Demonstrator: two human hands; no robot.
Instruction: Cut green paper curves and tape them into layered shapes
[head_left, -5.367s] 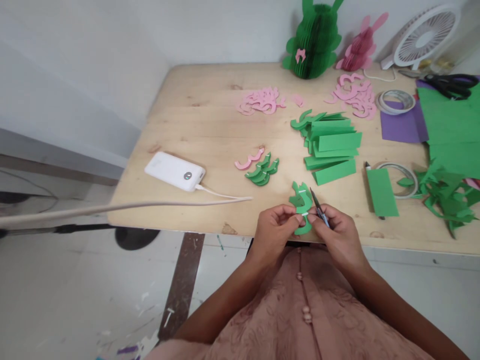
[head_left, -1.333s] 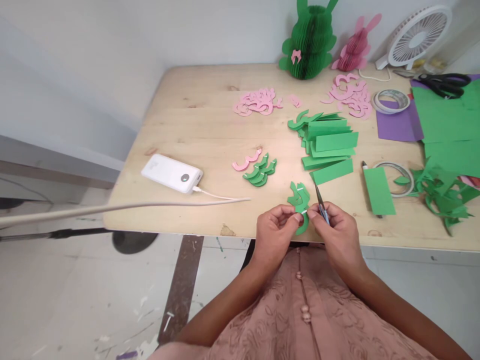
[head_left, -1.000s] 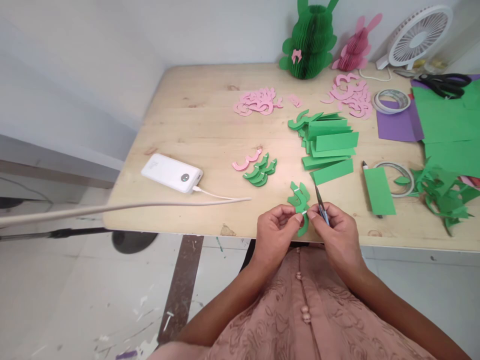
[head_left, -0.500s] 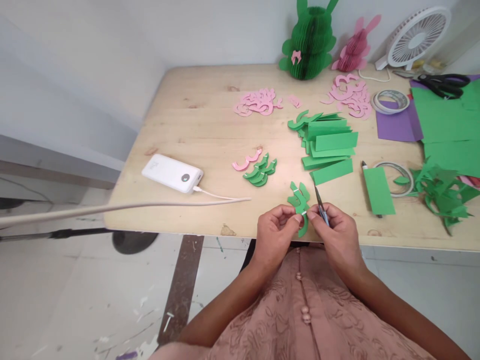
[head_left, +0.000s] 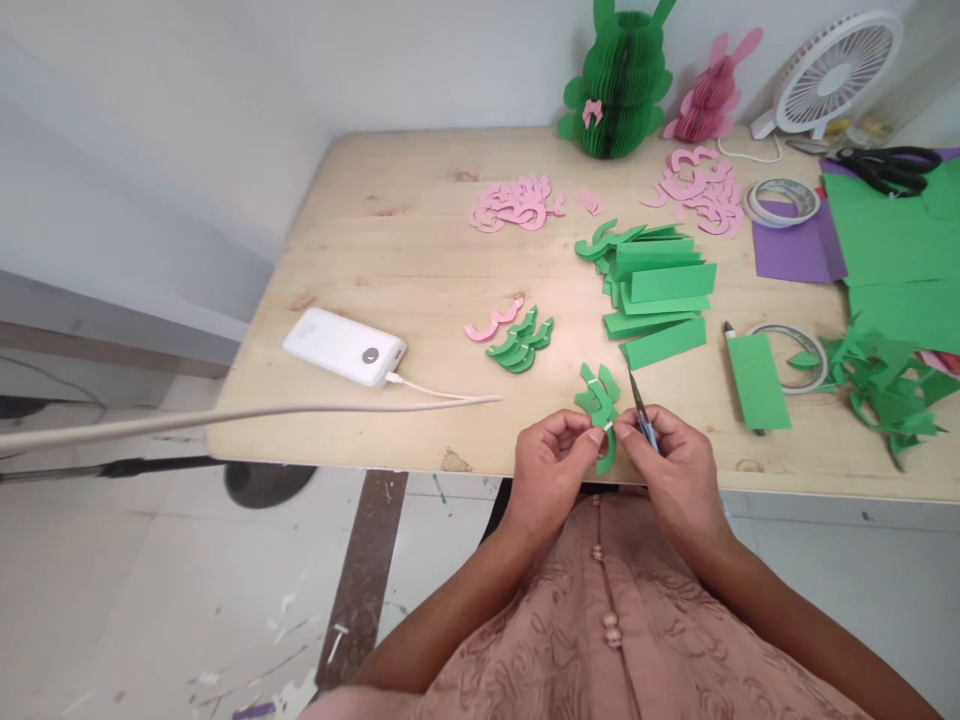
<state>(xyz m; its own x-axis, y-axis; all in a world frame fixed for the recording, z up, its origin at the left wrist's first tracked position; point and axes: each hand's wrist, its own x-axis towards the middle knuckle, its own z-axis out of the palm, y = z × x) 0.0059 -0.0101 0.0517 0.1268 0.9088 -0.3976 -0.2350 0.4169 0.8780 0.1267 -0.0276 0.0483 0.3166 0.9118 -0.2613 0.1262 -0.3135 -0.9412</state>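
Green paper cutouts (head_left: 596, 398) near the table's (head_left: 375, 270) front edge are fanned differently than some seconds ago, while your hands stay almost in place; this suggests fine adjusting. Your left hand (head_left: 551, 455) has its fingers clamped on them; your right hand's (head_left: 679, 455) fingers grip small scissors (head_left: 643, 412), beside a white strip (head_left: 608, 426). Inside the lower tape roll (head_left: 823, 358) lies a green scrap (head_left: 805, 360).

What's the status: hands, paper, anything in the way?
Left hand pinching green cutout. Right hand gripping blue-handled pointed tool beside it. Green paper strips near the tool's tip; nothing seen blocking the hands.
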